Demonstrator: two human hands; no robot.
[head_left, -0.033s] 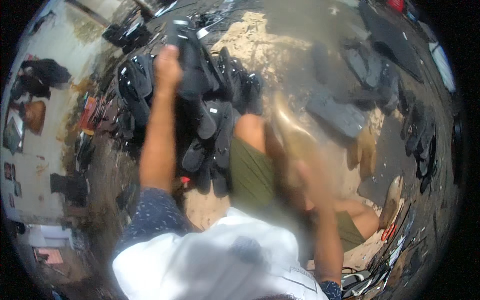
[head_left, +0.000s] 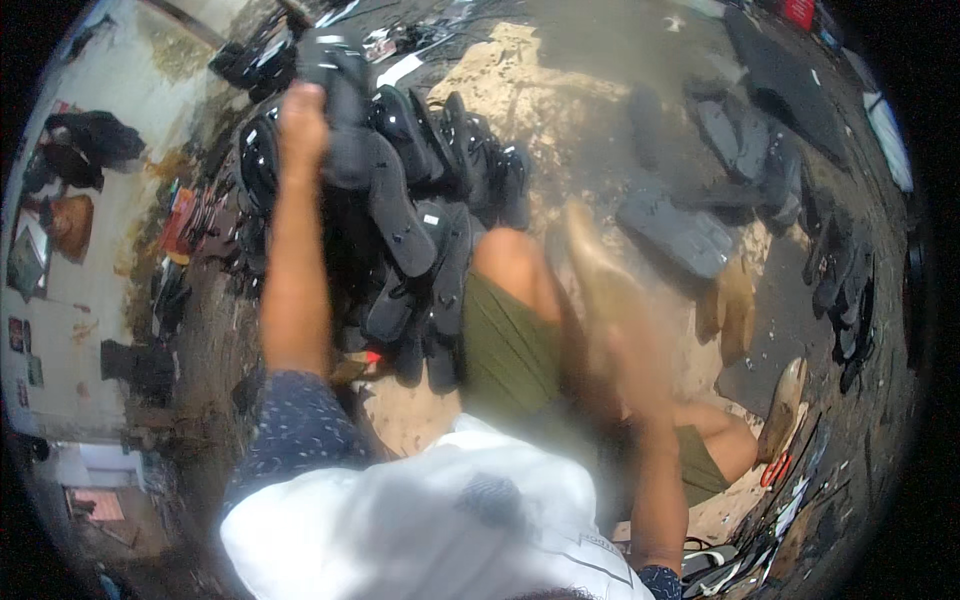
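Note:
At the far left, my left hand (head_left: pixel 303 130) is closed round the edge of a black sandal (head_left: pixel 345 155), held over a heap of black sandals (head_left: pixel 402 225). Its strap end points away from me. My right hand (head_left: pixel 635 360), smeared by haze and motion, is wrapped round the near part of a tan shoe last (head_left: pixel 602 265) beside my knee. The last's narrow end points away from me, and my fingers are only partly visible.
Dark grey soles (head_left: pixel 675 232) lie on the ground at the right. Near my bent leg are another shoe last (head_left: pixel 785 400) and red-handled scissors (head_left: pixel 775 470). Black sandals (head_left: pixel 840 280) lie at the far right. A pale wall (head_left: pixel 75 360) runs along the left.
My left hand has moved to the left with the black sandal, showing more of the heap. My right hand and the shoe last have shifted slightly right and nearer.

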